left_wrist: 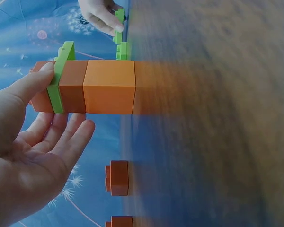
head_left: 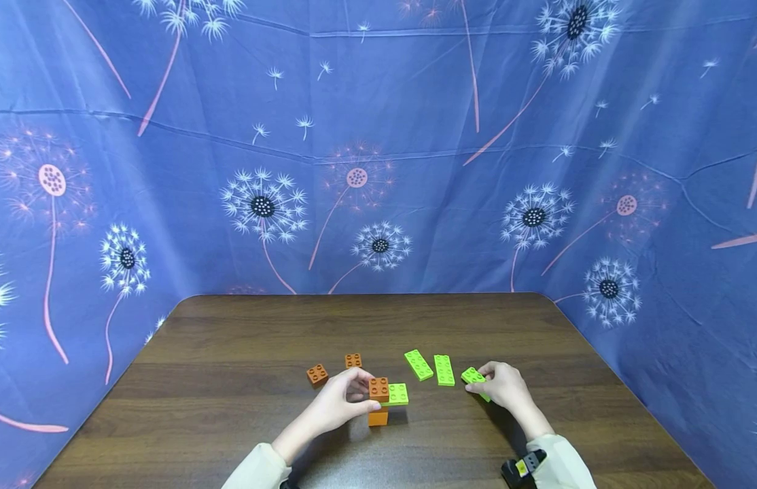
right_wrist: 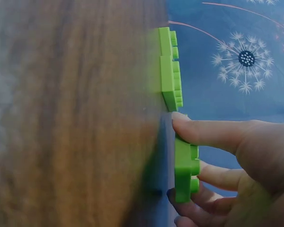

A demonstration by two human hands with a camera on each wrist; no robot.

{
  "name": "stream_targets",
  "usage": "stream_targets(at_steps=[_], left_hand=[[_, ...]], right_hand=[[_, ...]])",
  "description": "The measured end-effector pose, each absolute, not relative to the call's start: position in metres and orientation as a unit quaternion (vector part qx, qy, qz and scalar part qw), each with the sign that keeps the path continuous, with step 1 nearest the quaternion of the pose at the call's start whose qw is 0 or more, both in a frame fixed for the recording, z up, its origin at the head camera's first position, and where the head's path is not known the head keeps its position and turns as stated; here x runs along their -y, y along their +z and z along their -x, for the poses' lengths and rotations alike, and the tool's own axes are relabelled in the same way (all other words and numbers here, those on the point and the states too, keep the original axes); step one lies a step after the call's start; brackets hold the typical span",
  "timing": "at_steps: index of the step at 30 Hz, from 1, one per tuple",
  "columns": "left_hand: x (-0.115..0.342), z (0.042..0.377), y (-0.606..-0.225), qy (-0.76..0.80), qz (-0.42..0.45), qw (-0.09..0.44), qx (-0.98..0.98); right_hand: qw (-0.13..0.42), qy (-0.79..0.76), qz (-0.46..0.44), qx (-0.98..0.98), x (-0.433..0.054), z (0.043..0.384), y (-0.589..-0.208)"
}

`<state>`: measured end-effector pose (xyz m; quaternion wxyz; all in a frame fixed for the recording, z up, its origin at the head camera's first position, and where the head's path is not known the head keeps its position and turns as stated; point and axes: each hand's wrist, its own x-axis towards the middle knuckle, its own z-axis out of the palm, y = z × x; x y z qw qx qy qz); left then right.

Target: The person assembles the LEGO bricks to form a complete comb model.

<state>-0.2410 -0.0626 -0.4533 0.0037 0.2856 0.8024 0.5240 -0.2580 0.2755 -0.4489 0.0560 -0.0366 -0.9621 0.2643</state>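
A small tower of toy building bricks (head_left: pixel 378 419) stands upright on the table. Its orange block (left_wrist: pixel 109 87) is at the bottom, with a brown brick (left_wrist: pixel 72 87) above it, then a green plate (head_left: pixel 399 393) jutting out to the right, and another brown brick (head_left: pixel 379 388) on top. My left hand (head_left: pixel 333 405) grips the tower's upper part from the left, thumb (left_wrist: pixel 33 84) on the near side and fingers behind. Over on the right, my right hand (head_left: pixel 507 387) pinches a separate green plate (right_wrist: pixel 183 165) between thumb and fingers, close over the tabletop.
Two more green plates, one (head_left: pixel 418 365) slanted and one (head_left: pixel 444 370) straighter, lie between the hands. Behind the left hand are two loose brown bricks, one (head_left: pixel 317 375) farther left than the other (head_left: pixel 353 359). A blue dandelion-print cloth (head_left: pixel 415 204) hangs past the wooden table's (head_left: pixel 232 333) far edge.
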Motion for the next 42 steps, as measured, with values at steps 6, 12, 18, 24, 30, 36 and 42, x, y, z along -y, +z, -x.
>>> stream_targets(at_steps=[6,12,18,24,30,36,42], left_hand=[[0.063,0.241,-0.453,0.525,-0.289,0.004,-0.801],[0.063,0.241,-0.454,0.526,-0.287,0.007,-0.801],[0.064,0.240,-0.453,0.519,-0.285,0.007,-0.806],[0.064,0.240,-0.451,0.527,-0.281,0.014,-0.802],[0.063,0.239,-0.451,0.527,-0.283,0.017,-0.801],[0.062,0.240,-0.450,0.532,-0.279,0.020,-0.799],[0.063,0.241,-0.450,0.537,-0.285,0.019,-0.794]], right_hand=[[0.098,0.269,0.007,0.958,-0.274,0.260,-0.443],[0.132,0.286,-0.016,0.949,-0.268,0.259,-0.439],[0.146,0.305,-0.024,0.941,-0.257,0.258,-0.431],[0.153,0.315,-0.050,0.935,-0.245,0.256,-0.419],[0.171,0.326,-0.081,0.926,-0.231,0.252,-0.411],[0.187,0.339,-0.107,0.916,-0.218,0.247,-0.403],[0.188,0.334,-0.119,0.916,-0.206,0.242,-0.394]])
